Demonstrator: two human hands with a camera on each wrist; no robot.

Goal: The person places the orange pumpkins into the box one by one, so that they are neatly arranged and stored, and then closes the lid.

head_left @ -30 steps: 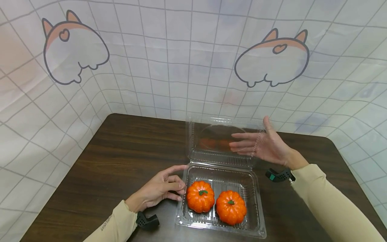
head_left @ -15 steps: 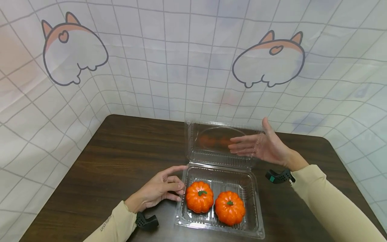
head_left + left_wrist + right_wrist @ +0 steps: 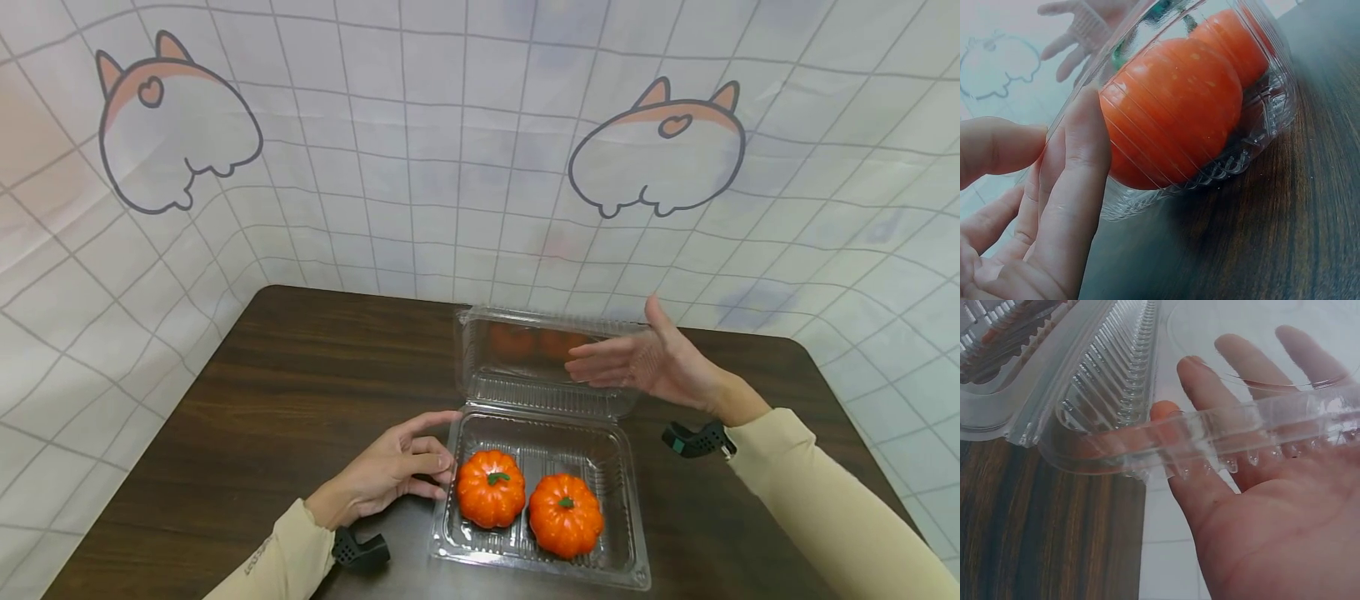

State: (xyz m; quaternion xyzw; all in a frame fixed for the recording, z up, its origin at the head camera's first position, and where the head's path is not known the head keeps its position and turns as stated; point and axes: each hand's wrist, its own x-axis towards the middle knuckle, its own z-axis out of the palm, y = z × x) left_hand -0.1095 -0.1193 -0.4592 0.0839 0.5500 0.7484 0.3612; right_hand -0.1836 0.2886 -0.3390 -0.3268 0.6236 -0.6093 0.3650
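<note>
A clear plastic clamshell container [image 3: 537, 570] stands on the table with two orange toy-like pumpkins, one at left [image 3: 491, 490] and one at right [image 3: 566, 517], in its base. Its hinged lid [image 3: 525, 393] is raised at the back and mirrors the pumpkins. With thumb and fingers, my left hand [image 3: 393, 468] pinches the container's left rim, as the left wrist view shows. Behind the lid, the fingers of my right hand [image 3: 667, 367] are straight and spread, thumb up, seen partly through the plastic. I cannot tell whether they touch it.
The dark wood-grain table [image 3: 315, 367] has its far edge beside a white grid-patterned curtain [image 3: 420, 150] printed with cartoon animals. Dark bands, one at left [image 3: 360, 550] and one at right [image 3: 693, 440], sit around my wrists.
The lid's tilt has changed: its top edge stands lower in the head view, and the mirrored pumpkins have shifted upward. Both hands have stayed nearly in place.
</note>
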